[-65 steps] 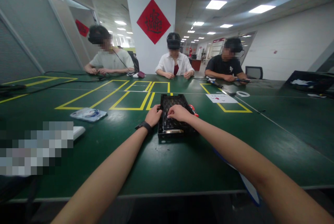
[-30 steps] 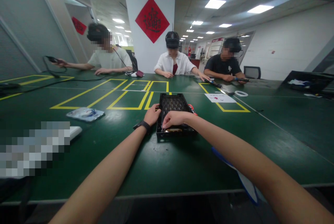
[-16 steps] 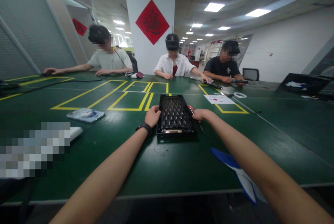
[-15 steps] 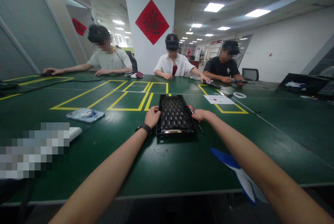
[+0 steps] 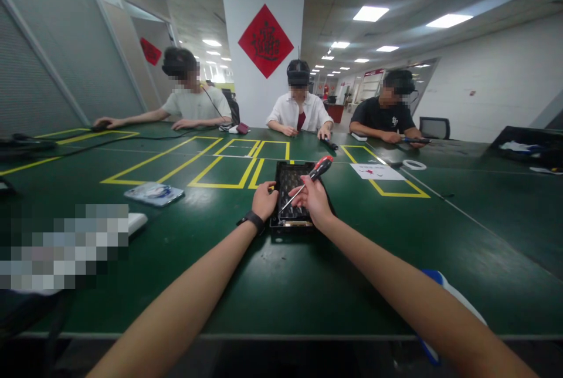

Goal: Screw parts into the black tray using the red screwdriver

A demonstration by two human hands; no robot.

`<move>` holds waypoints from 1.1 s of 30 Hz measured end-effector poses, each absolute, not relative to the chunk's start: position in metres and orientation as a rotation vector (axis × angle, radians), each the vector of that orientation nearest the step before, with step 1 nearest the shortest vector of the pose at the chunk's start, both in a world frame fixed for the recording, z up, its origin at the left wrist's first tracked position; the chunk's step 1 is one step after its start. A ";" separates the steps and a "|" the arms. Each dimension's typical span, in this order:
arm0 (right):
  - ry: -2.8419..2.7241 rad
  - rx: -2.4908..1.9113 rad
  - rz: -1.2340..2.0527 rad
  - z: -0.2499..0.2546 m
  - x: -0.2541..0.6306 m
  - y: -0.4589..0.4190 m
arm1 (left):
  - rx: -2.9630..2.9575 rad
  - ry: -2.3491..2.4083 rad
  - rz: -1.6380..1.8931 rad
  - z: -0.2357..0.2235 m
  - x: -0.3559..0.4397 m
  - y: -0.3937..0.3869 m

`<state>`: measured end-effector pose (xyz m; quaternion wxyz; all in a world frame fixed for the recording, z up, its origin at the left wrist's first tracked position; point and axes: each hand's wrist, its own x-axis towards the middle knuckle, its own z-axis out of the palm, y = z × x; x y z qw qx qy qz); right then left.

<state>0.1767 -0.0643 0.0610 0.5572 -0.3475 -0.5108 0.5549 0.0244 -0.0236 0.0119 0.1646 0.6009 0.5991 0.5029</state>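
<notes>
A black perforated tray (image 5: 290, 178) lies on the green table (image 5: 308, 272) straight ahead of me. My left hand (image 5: 265, 199), a dark band on its wrist, grips the tray's left rim. My right hand (image 5: 313, 199) is closed on a screwdriver (image 5: 308, 181) with a red and black handle. The handle points up and right, and the metal tip slants down to the tray's near left corner. A thin metal strip lies along the tray's near edge.
Three people sit along the far side, their hands on the table. Yellow tape rectangles (image 5: 220, 169) mark the surface. A plastic packet (image 5: 153, 193) lies to the left, a white sheet (image 5: 377, 171) and a tape ring (image 5: 414, 164) to the right. A blue and white object (image 5: 444, 290) lies under my right forearm.
My right hand left the tray, reached to its right side, picked up the screwdriver and brought it over the tray. My left hand stayed on the left rim.
</notes>
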 end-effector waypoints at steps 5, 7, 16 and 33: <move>-1.208 -0.713 1.136 0.055 0.180 -0.079 | 1.865 1.191 1.392 0.040 0.025 -0.056; -1.245 -0.711 1.082 0.058 0.183 -0.082 | 1.892 0.999 1.208 0.047 0.024 -0.069; -1.396 -0.601 1.208 0.060 0.190 -0.086 | 1.901 0.904 0.971 0.046 0.017 -0.076; -1.469 -0.593 1.204 0.061 0.191 -0.089 | 1.907 0.857 1.002 0.038 0.022 -0.079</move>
